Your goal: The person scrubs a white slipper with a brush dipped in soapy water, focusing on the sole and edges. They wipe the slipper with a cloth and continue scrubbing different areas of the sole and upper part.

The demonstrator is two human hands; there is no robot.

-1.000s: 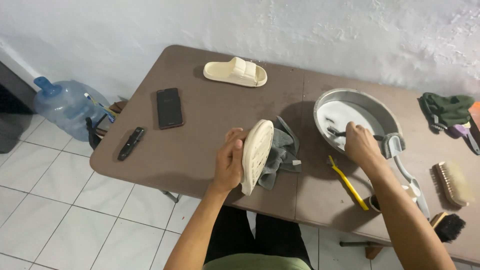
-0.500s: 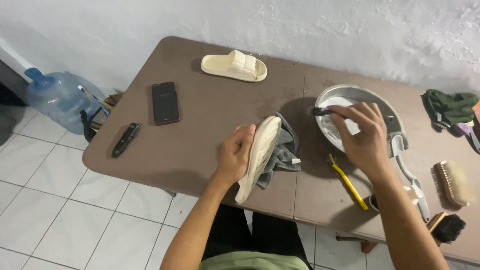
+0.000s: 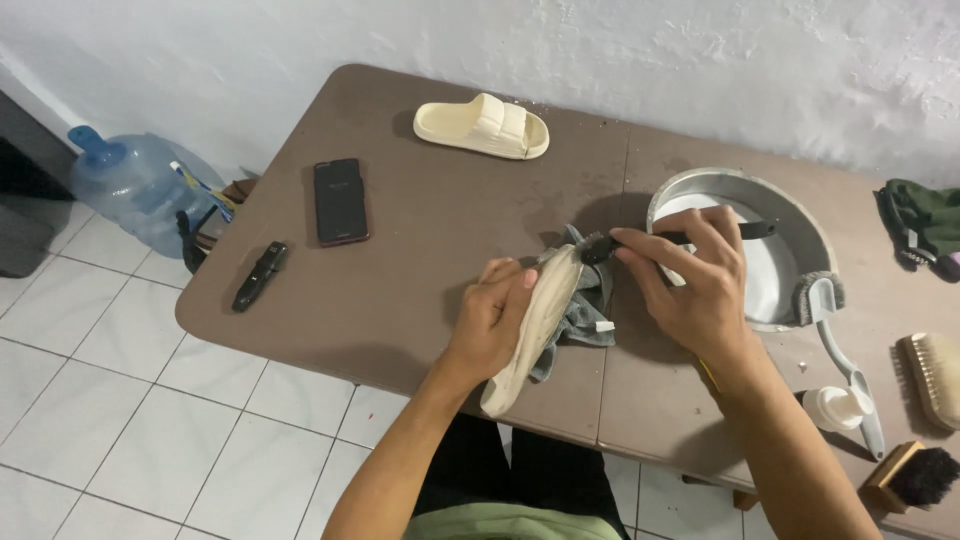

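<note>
Two hands work near the middle of the brown bench (image 3: 420, 300). Far left on the floor stands a blue water jug (image 3: 135, 190); on the bench lie a black folding tool (image 3: 259, 276) and a dark phone (image 3: 339, 200). The left hand (image 3: 492, 322) has its fingers wrapped around a cream slide sandal (image 3: 530, 335), held on edge over a grey cloth (image 3: 585, 315). The right hand (image 3: 695, 285) pinches a small black brush (image 3: 600, 247), bristles touching the sandal's upper end. A second sandal (image 3: 482, 126) lies near the wall. Right of the hands sit a metal basin (image 3: 790, 215), a grey long-handled brush (image 3: 835, 330) and a wooden brush (image 3: 930, 375).
</note>
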